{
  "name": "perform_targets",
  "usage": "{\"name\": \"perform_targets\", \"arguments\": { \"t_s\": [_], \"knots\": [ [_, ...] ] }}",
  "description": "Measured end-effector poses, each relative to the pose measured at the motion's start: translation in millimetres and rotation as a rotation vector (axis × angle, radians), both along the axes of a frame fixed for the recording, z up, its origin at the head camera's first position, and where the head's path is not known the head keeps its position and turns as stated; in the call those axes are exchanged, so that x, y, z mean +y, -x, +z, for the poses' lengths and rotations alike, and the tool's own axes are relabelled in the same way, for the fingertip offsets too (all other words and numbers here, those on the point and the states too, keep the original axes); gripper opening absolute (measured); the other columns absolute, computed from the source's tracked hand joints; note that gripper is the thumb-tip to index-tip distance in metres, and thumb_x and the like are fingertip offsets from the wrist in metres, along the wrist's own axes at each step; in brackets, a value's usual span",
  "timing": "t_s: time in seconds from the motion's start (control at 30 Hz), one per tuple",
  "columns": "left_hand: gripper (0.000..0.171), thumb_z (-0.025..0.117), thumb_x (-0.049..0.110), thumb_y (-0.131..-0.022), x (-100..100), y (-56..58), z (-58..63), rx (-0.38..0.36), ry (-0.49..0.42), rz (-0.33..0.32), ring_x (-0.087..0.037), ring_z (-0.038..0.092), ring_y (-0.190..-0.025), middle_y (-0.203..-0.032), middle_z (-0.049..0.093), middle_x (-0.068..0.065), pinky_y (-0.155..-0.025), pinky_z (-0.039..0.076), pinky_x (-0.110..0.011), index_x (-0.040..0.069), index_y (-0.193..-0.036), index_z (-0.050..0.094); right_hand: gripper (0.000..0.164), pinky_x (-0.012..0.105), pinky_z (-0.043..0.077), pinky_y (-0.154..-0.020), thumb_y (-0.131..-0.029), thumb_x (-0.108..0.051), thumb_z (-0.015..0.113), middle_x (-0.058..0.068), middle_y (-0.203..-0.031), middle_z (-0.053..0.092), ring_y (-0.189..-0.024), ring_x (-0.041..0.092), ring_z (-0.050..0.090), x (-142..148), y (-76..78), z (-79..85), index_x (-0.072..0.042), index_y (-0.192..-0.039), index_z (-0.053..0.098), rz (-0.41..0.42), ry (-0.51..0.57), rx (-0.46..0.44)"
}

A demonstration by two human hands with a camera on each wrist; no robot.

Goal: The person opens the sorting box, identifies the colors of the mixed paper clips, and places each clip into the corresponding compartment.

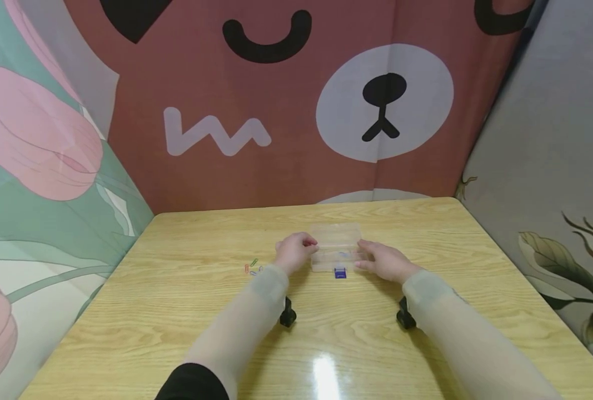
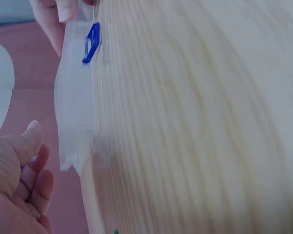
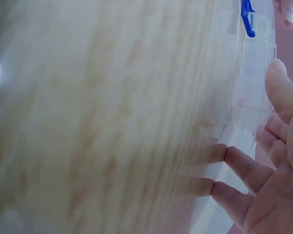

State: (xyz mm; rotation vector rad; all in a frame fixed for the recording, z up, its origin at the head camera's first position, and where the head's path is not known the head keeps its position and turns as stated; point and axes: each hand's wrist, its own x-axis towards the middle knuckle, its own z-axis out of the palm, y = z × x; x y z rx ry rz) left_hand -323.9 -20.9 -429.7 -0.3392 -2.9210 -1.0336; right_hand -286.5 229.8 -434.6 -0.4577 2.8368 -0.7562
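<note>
Perhaps my left hand (image 1: 294,253) and right hand (image 1: 385,261), fingers loosely parted mid-frame, are risking bumping the clear box (image 1: 333,248) askew.

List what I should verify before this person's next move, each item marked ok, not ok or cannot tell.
1. Lid open: ok; the lid is open on the far side of the clear box.
2. Right hand at the box: ok; the right hand is at its right side.
3. Left hand free: cannot tell; whether the left hand pinches anything small is unclear.
4. Blue latch untouched: ok; the blue latch is at the box's front, away from both hands.
5. No loose paper clips: not ok; several paper clips lie on the table.
</note>
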Motion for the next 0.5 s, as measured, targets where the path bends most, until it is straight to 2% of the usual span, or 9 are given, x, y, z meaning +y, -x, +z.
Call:
{"name": "perform_targets", "arguments": {
  "t_s": [0.2,0.37,0.5],
  "knots": [
    [0.010,0.068,0.027,-0.091,-22,-1.5,-0.9,-0.002,-0.029,0.028,-0.016,0.059,-0.085,-0.090,0.068,0.006,-0.094,0.026,-0.050,0.018,-0.094,0.071,0.069,0.055,0.023,-0.109,-0.096,-0.036,0.058,0.018,-0.152,0.031,-0.138,0.040,0.028,0,-1.5,2.1,-0.002,-0.149,0.030,-0.001,-0.009,0.004],
    [0.010,0.067,0.027,-0.092,-40,-3.5,-3.8,-0.053,-0.080,0.041,-0.017,0.058,-0.085,-0.093,0.067,0.005,-0.099,0.027,-0.051,0.018,-0.097,0.070,0.069,0.056,0.023,-0.109,-0.096,-0.035,0.059,0.018,-0.152,0.032,-0.138,0.040,0.028,0,-1.6,2.2,-0.001,-0.149,0.031,-0.005,-0.006,0.001],
    [0.012,0.067,0.028,-0.092,-54,-5.6,-3.4,-0.062,-0.090,0.052,-0.018,0.060,-0.089,-0.096,0.067,0.005,-0.099,0.026,-0.052,0.019,-0.099,0.070,0.069,0.056,0.024,-0.109,-0.096,-0.036,0.059,0.018,-0.152,0.031,-0.138,0.040,0.028,-1,-0.7,1.9,-0.002,-0.149,0.031,-0.008,-0.006,0.000]
  ]
}}
